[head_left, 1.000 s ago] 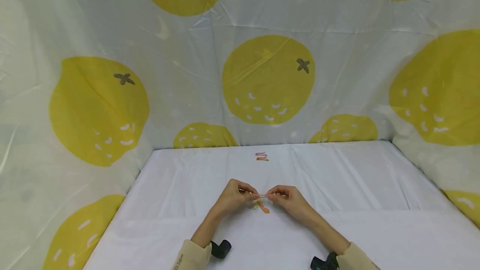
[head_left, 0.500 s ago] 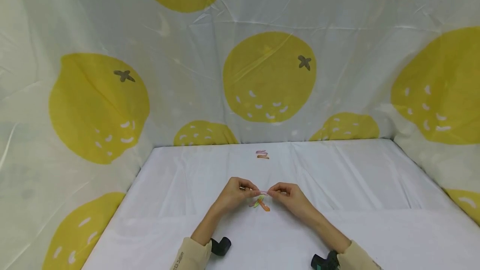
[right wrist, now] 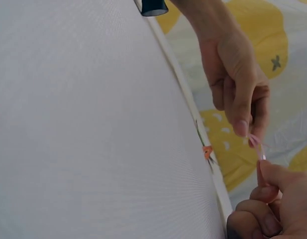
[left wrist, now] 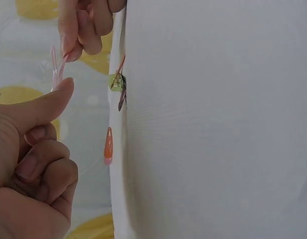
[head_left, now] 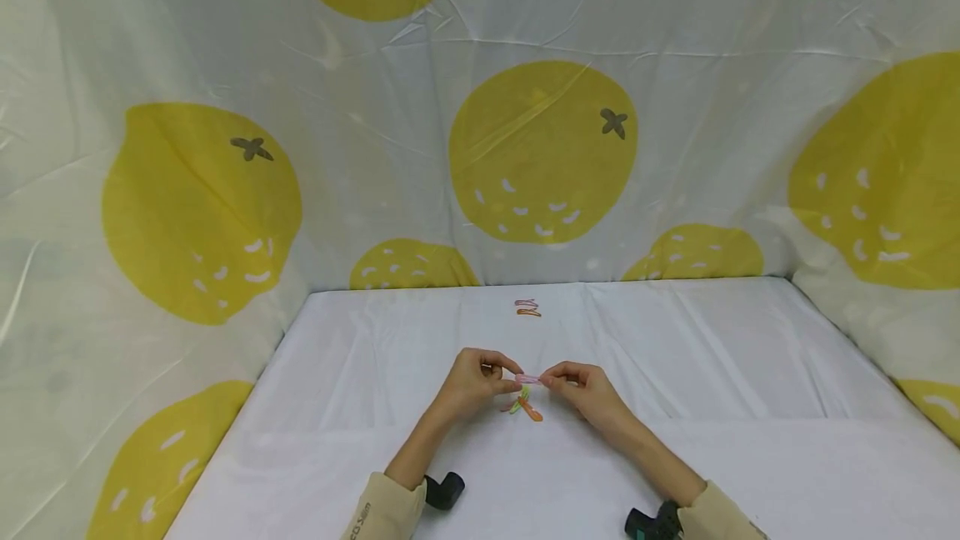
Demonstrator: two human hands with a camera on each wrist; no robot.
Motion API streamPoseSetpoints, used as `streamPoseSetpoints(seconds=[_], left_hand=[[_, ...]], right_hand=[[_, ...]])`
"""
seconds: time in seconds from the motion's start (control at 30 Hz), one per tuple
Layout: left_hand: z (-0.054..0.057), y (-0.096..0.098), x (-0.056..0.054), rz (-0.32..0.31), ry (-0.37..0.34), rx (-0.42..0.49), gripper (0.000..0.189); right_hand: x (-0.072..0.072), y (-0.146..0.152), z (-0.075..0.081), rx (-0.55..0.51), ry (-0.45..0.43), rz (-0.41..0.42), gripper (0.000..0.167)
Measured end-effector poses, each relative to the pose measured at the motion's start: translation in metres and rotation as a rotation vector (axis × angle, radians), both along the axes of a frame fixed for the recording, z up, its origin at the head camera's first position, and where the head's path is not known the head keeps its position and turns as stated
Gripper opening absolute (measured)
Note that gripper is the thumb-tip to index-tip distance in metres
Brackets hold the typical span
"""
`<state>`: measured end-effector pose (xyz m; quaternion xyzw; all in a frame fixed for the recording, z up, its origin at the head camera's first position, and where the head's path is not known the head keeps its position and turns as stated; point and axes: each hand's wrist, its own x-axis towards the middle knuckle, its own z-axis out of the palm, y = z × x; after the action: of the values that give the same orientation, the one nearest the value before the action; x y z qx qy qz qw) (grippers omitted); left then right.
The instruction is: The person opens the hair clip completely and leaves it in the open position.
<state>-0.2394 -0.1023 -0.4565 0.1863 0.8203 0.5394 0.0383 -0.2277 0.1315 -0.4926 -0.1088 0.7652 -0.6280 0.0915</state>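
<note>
A pink snap hair clip point(head_left: 528, 379) is held between both hands above the white table. My left hand point(head_left: 472, 377) pinches its left end with thumb and forefinger. My right hand point(head_left: 594, 400) pinches the right end. The clip's two prongs stand apart in the left wrist view, so it looks sprung open. Just below the hands, an orange hair clip point(head_left: 530, 410) and a green hair clip point(head_left: 519, 402) lie crossed on the table. A darker, reddish clip point(head_left: 506, 407) shows partly beside them.
Farther back on the white table point(head_left: 675, 357) lie a pink clip point(head_left: 527, 302) and an orange clip point(head_left: 528, 313), one behind the other. A lemon-print curtain point(head_left: 375, 148) hangs behind and at both sides. Black wrist cameras point(head_left: 446, 491) sit at the sleeves.
Both hands have lifted slightly and moved away from the body with the pink clip. My right hand has shifted a little right, and more of the clip shows between the fingers.
</note>
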Motion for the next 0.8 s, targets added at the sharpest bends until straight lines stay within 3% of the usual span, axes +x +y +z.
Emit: streamPoseSetpoints(seconds=[0.23,0.5,0.63,0.8], left_hand=[[0.0023,0.0025,0.0016,0.008,0.140,-0.001,0.014],[0.0050,0.0042,0.0024,0.015,0.192,0.030,0.014],[0.0051,0.0030,0.0020,0.026,0.159,0.029,0.012],[0.0047,-0.0002,0.0008,0.041,0.036,0.063,0.010]], right_hand=[[0.0001,-0.0015,0.0030,-0.100,-0.088,0.001,0.034],[0.0002,-0.0019,0.0067,-0.172,-0.148,0.016,0.038],[0.0001,-0.0020,0.0064,-0.191,-0.151,0.010,0.039],[0.0011,-0.0025,0.0054,-0.129,-0.084,-0.056,0.032]])
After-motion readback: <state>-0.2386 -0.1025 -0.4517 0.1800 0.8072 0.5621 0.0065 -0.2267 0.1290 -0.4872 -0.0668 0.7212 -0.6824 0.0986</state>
